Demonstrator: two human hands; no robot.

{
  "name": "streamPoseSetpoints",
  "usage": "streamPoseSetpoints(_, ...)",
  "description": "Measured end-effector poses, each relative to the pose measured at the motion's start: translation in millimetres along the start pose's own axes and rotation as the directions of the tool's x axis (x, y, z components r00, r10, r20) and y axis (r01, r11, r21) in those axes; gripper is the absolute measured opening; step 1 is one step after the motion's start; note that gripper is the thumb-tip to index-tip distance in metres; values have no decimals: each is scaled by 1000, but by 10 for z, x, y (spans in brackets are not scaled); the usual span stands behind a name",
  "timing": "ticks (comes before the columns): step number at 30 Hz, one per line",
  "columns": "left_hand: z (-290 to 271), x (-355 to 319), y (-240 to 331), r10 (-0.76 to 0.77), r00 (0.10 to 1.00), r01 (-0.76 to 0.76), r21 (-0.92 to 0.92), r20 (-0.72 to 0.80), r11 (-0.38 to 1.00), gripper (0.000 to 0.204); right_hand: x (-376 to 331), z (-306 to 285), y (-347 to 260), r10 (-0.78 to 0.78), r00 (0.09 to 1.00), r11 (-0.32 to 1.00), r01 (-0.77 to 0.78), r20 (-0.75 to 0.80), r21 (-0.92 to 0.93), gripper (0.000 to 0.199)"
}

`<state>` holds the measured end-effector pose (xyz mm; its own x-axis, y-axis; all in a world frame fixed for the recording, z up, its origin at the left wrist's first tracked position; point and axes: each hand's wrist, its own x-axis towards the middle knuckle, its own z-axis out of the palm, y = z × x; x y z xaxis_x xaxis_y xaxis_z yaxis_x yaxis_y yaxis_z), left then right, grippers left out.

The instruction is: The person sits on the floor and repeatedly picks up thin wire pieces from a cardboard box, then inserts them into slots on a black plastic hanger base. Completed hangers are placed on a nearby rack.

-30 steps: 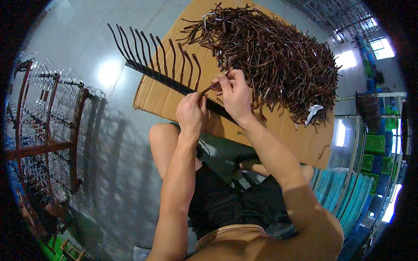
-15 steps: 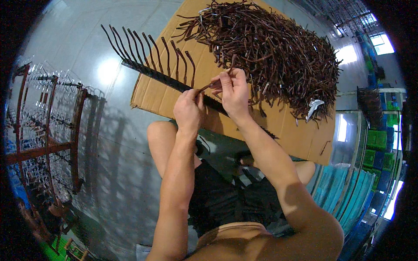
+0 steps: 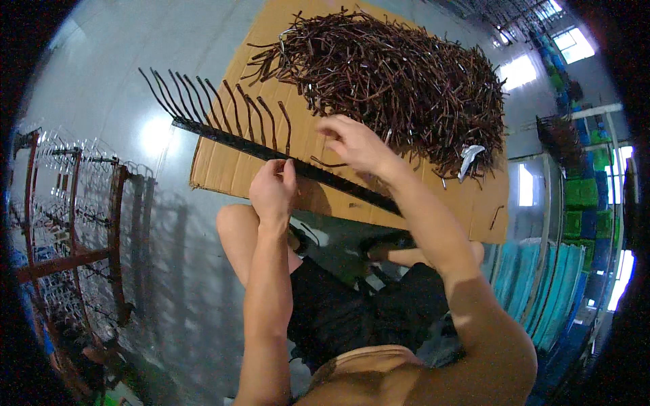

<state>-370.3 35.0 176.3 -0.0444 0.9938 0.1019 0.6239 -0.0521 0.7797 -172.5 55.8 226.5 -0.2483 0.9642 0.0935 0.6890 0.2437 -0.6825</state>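
Note:
A long black bar (image 3: 227,139) lies slantwise across the cardboard, with a row of thin brown curved pieces (image 3: 235,108), shaped like eyeglass temples, standing up from its left half. My left hand (image 3: 272,193) is closed at the bar's near edge, thumb and fingertips against it. Beyond the bar, my right hand (image 3: 359,143) is lifted with fingers and thumb apart, slightly blurred. One loose brown piece (image 3: 326,163) shows beneath it, partly hidden by the hand. A big heap of the same pieces (image 3: 399,74) covers the far side of the cardboard.
The cardboard sheet (image 3: 227,169) lies in front of my knees. A crumpled white scrap (image 3: 470,159) rests on the heap's near edge. Rust-coloured racks (image 3: 71,257) with hanging clear items stand at left. On the right are turquoise sheets (image 3: 542,277) and green crates (image 3: 581,193).
My hands have parted; a brown piece was between them before. The right hand has loosened its pinch and moved slightly left. The whole view has shifted a little.

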Motion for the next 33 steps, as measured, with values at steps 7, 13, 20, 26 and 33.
streamPoseSetpoints(7,112,-36,-19,170,985,-170,-12,16,985,15,-264,-61,363,228,920,878,-54,317,-476,26)
streamPoseSetpoints(13,113,-23,-40,275,961,-277,-46,-37,960,13,-191,352,-180,403,915,719,-291,-37,631,17)
streamPoseSetpoints(20,92,-7,-26,242,970,-242,6,19,970,12,-186,591,-286,344,909,880,-225,-234,419,18)
streamPoseSetpoints(26,88,4,29,239,970,-240,23,44,971,13,-194,596,-267,320,907,903,-204,-274,379,19)
streamPoseSetpoints(33,38,-1,-54,-1,999,-1,58,35,998,23,196,147,-122,126,992,989,-127,15,77,24)
